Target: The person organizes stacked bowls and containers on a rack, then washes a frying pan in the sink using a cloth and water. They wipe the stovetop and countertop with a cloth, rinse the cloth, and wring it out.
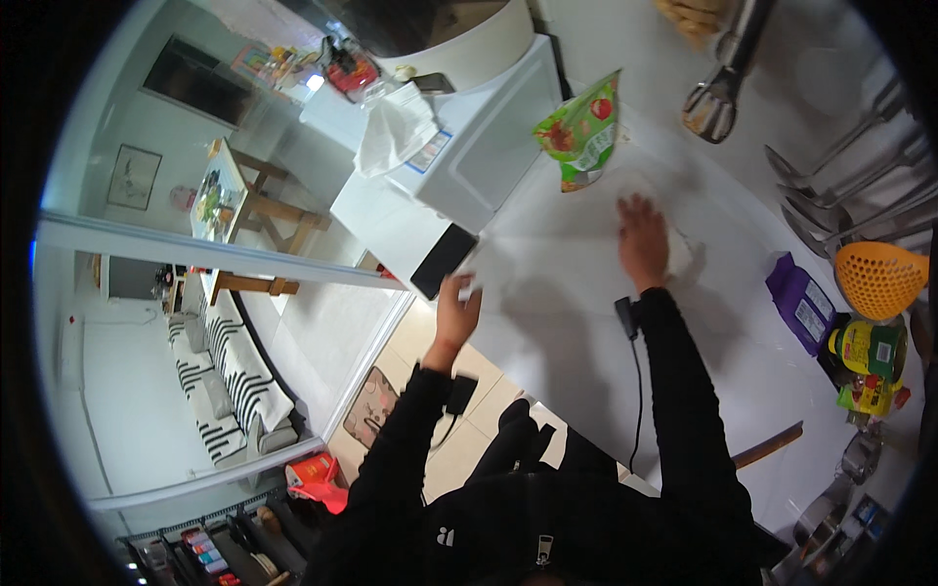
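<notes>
My left hand (458,315) is just beside a black smartphone (444,261) lying on the corner of a white surface. Its fingers are parted and hold nothing; whether a fingertip touches the phone I cannot tell. Palm down, my right hand (645,245) is over the white countertop (542,286), fingers slightly spread. A pale, thin thing (683,253) shows at that hand's right edge, too faint to name. Beyond the right hand a green printed food pouch (582,135) leans near the wall. Black sleeves cover both arms, each with a small black cabled device at the wrist.
Metal ladles (813,190) and an orange slotted skimmer (881,280) hang at right. Below them are a purple packet (802,304) and a yellow-green jar (868,348). A white box-like appliance (487,154) holds tissues (399,128). A wooden stick (769,444) lies near my right elbow.
</notes>
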`<state>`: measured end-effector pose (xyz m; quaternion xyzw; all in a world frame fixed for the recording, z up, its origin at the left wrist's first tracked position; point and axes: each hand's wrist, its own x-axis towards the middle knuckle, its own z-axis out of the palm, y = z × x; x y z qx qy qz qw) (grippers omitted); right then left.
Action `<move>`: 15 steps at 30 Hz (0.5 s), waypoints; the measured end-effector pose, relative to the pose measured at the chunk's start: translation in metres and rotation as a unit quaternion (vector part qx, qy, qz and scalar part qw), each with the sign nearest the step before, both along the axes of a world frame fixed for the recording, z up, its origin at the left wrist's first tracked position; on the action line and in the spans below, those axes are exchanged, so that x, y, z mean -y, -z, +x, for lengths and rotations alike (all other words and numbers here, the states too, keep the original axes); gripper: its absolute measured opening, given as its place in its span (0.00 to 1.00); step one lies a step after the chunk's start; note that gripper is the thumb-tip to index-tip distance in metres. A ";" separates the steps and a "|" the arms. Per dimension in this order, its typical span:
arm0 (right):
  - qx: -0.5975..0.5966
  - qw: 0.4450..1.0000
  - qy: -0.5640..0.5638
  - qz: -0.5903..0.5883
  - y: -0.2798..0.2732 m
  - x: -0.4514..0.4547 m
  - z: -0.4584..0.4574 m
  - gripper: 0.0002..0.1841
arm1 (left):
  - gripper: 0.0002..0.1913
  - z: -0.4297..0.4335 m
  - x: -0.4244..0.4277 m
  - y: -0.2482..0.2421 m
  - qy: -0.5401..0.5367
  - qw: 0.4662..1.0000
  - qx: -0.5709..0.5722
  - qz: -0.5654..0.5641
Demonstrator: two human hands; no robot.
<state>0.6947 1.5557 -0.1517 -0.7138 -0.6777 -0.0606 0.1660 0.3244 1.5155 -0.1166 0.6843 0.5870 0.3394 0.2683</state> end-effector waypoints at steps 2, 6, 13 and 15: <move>-0.037 0.996 -0.080 -0.007 -0.002 0.008 -0.053 0.28 | 0.11 -0.034 0.061 0.003 -0.003 0.998 -0.049 -0.035; -0.111 0.971 -0.212 -0.019 -0.009 0.045 -0.140 0.26 | 0.10 -0.058 0.123 0.011 -0.078 0.983 -0.001 -0.169; -0.139 0.908 -0.382 -0.101 -0.007 0.168 -0.173 0.20 | 0.10 -0.079 0.100 0.018 -0.027 0.978 0.075 -0.194; -0.125 0.938 -0.306 -0.100 -0.006 0.180 -0.120 0.19 | 0.10 -0.092 0.090 0.014 0.028 0.981 0.066 -0.181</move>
